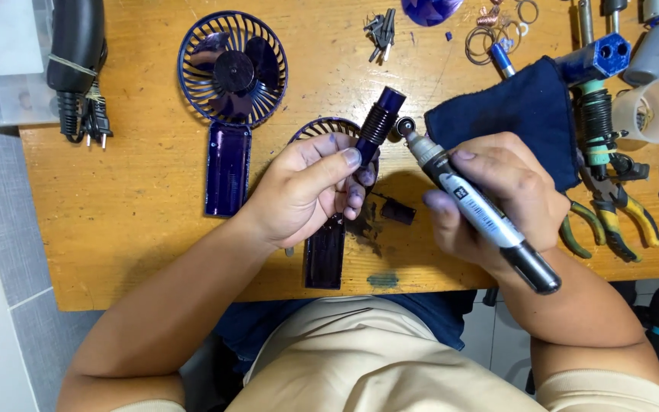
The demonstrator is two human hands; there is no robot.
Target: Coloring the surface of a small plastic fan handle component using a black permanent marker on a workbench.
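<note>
Left grip clamps dark ribbed cylinder just right of blue fan half; right grip clamps marker pen, tip near cylinder, above worktop.

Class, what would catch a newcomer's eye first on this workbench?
At centre, the left hand holds up a dark blue ribbed cylinder, while the right hand grips a marker-like pen beside it. Behind, upper left on the wooden table, lies a dark blue handheld fan shell.
</note>
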